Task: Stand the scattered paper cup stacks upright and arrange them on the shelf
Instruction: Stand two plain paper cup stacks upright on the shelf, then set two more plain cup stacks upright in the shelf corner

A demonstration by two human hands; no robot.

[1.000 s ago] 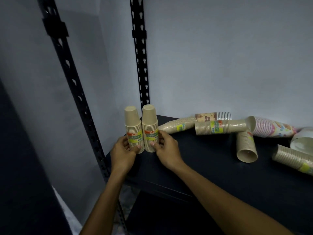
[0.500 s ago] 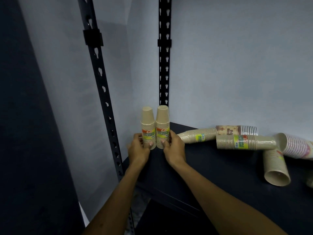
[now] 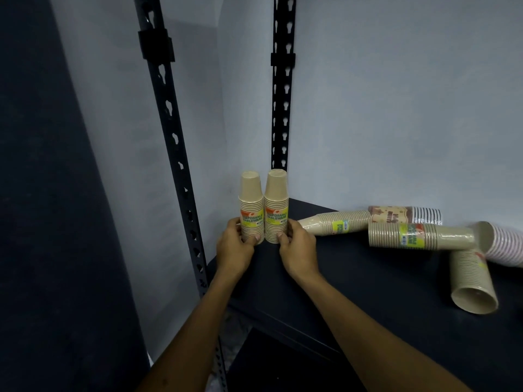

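Cup stacks, two of them, stand upright side by side at the shelf's [image 3: 353, 281] back-left corner: left stack [image 3: 251, 207] in my left hand [image 3: 235, 250], right stack [image 3: 276, 206] in my right hand [image 3: 298, 248], each grip closed around its base. At three o'clock the fallen ones crowd the back wall: a tan stack [image 3: 335, 223], a brown-printed stack [image 3: 404, 215] behind, another tan stack [image 3: 421, 236] in front, a fourth [image 3: 471, 281] with its mouth toward me. A pink-striped stack [image 3: 506, 244] is cut off at the edge. Black slotted uprights [image 3: 280, 108] rise at twelve.
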